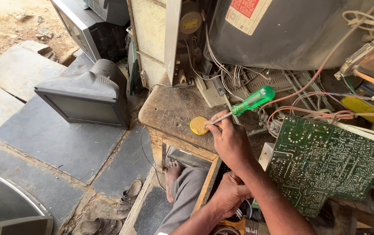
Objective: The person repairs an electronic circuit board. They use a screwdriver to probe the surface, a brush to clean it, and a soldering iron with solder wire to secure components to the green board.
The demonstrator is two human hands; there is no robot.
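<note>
My right hand (230,141) grips a screwdriver with a clear green handle (253,100). Its metal tip touches a small round yellow tin (197,125) on the worn wooden table (169,106). My left hand (228,193) sits lower, below the table's edge, fingers curled next to the lower left corner of a large green circuit board (326,161). What the left hand holds is hidden. The board lies tilted to the right of my right forearm, with red and white wires (322,115) running to it.
An opened television with its big grey picture tube (300,30) fills the back of the table. A small dark monitor (87,93) stands on stone slabs at the left. Sandals (128,196) and my bare foot (172,172) are on the ground below.
</note>
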